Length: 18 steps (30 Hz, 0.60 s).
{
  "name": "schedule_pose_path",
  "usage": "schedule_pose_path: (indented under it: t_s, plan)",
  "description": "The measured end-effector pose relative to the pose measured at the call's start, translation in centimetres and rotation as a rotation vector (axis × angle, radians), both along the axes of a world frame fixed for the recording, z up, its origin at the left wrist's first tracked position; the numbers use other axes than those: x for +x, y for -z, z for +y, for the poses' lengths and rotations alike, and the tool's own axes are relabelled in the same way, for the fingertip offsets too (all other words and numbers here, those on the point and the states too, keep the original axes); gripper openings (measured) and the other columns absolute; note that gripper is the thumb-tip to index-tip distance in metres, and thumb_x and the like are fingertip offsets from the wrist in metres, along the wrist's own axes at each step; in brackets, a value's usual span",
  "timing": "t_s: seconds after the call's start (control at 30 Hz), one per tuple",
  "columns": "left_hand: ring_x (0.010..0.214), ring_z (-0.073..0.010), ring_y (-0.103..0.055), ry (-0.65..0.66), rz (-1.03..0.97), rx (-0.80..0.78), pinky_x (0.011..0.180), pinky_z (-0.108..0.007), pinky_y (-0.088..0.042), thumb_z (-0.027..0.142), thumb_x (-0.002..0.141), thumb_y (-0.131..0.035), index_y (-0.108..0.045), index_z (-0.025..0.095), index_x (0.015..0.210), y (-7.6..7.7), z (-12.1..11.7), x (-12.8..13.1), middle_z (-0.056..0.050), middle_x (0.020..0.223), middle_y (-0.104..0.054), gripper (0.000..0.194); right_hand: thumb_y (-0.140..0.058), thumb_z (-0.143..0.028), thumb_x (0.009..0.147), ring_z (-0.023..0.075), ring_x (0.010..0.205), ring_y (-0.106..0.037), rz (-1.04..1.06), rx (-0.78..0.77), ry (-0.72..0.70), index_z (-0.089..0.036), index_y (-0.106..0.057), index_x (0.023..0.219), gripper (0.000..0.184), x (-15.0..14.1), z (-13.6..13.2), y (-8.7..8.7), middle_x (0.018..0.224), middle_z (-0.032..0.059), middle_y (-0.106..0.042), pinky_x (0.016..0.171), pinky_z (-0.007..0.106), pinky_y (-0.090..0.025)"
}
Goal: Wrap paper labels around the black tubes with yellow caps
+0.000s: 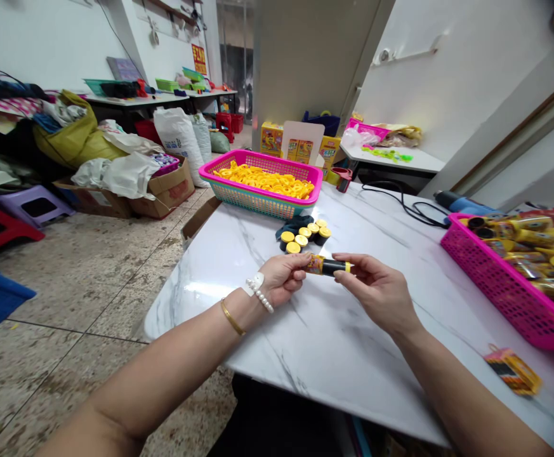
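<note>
A small tube [328, 266], black with a yellow printed wrap and a yellow end, lies level just above the white marble table [334, 330]. My left hand [282, 277] pinches its left end and my right hand [376, 289] pinches its right end. Just behind my hands stands a cluster of several short black tubes with yellow caps [305, 236], upright on the table beside a dark cloth. A pearl bracelet and a gold bangle sit on my left wrist.
A pink and teal basket of yellow rings [262, 179] stands at the table's far edge. A pink basket of wrapped tubes [524, 273] sits at the right. A small printed packet [512, 370] lies near the front right. Stools, boxes and bags crowd the floor at left.
</note>
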<state>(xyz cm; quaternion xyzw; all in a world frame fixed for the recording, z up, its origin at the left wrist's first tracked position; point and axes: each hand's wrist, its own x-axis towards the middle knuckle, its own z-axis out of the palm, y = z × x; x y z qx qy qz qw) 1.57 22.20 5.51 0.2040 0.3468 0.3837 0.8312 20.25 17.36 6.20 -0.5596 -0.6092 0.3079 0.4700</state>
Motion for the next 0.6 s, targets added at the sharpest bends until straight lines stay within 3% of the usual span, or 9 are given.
schedule_pose_path:
  t_s: [0.17,0.27,0.37,0.47,0.6]
  plan:
    - [0.036,0.0031,-0.032,0.047,-0.012,0.023,0.029,-0.008,-0.014,0.009,0.091,-0.058,-0.061,0.008,0.078,-0.1,-0.1,0.0,-0.005,0.074,-0.065,0.013,-0.073,-0.038,0.080,0.0161,0.053,-0.066,0.030,-0.033,-0.080,-0.019,-0.066,0.100,0.028,-0.3,-0.6,0.0,0.063,-0.0005,-0.069,0.054,0.029,-0.054]
    - [0.036,0.0032,-0.032,0.054,-0.003,0.037,0.029,-0.009,-0.014,0.008,0.091,-0.058,-0.063,0.008,0.079,-0.1,-0.1,0.0,-0.005,0.077,-0.067,0.012,-0.072,-0.036,0.082,0.0139,0.050,-0.066,-0.042,0.061,-0.034,-0.019,-0.065,0.099,0.025,-0.3,-0.6,0.5,0.077,0.0031,-0.075,0.051,0.028,-0.056]
    - [0.038,0.0025,-0.035,0.030,0.045,0.088,0.030,-0.010,-0.014,0.010,0.088,-0.064,-0.066,0.007,0.080,-0.2,-0.3,0.1,-0.006,0.078,-0.068,0.009,-0.073,-0.034,0.082,0.0168,0.068,-0.072,-0.104,0.207,-0.011,-0.020,-0.066,0.103,0.026,-0.3,-0.4,1.2,0.105,0.0082,-0.076,0.065,0.033,-0.063]
    - [0.042,0.0014,-0.040,-0.009,0.109,0.183,0.032,-0.010,-0.016,0.013,0.083,-0.071,-0.070,0.005,0.080,-0.2,-0.5,0.2,-0.007,0.077,-0.068,0.009,-0.074,-0.031,0.083,0.0214,0.093,-0.074,-0.030,0.248,-0.069,-0.022,-0.066,0.111,0.030,-0.1,-0.2,1.7,0.114,0.0080,-0.074,0.088,0.040,-0.062]
    - [0.044,0.0002,-0.041,-0.033,0.132,0.247,0.033,-0.012,-0.019,0.017,0.082,-0.074,-0.069,0.005,0.078,0.0,-0.6,0.2,-0.007,0.074,-0.067,0.014,-0.075,-0.029,0.083,0.0202,0.092,-0.072,-0.032,0.231,-0.148,-0.025,-0.068,0.117,0.035,0.3,0.0,1.6,0.111,0.0066,-0.073,0.086,0.038,-0.063]
